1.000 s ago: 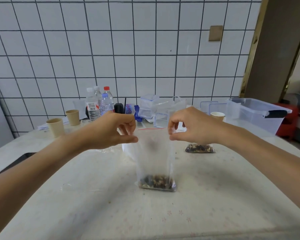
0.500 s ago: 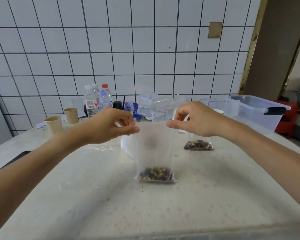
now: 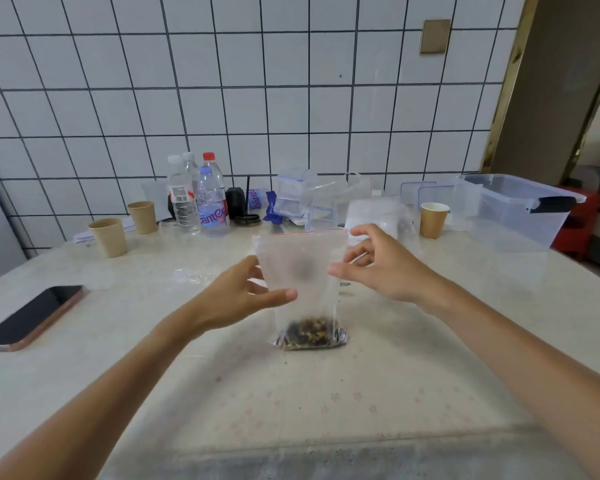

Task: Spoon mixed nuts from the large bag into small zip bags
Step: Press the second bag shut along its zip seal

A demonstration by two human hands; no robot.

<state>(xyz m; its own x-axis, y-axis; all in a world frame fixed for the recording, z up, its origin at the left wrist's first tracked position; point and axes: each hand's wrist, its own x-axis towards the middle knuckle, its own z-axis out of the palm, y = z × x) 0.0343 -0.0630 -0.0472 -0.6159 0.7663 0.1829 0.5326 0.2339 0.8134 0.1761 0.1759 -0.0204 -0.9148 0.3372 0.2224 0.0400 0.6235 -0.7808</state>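
Toppling risk first. Small clear plastic zip bag [image 3: 302,258] standing upright on pale, faintly flower-printed surface [image 3: 361,393], near the middle, with only a shallow layer of dark mixed nuts [image 3: 309,332] at the bottom as ballast. Left hand [image 3: 232,296] holding it by the left edge, thumb laid across the front and fingers [image 3: 255,268] behind, in a light pinch. Right hand [image 3: 385,268] just beside the right edge, fingers spread and relaxed, gripping nothing; unclear whether the thumb tip touches the plastic.

Tall, limp and bottom-light, so likely to fold or fall once freed from that one pinch. Thin red zip strip [image 3: 309,233] along the top: impossible to tell whether pressed together along its whole length. With any gap left there, nuts scattered over the surface on a fall. Also possible with a squeeze at mid-height: trapped air, popped seal.

Black smartphone in a pink case [image 3: 32,315] well apart on the left, and brown paper cups [image 3: 109,237] farther back, both judged out of harm's way.
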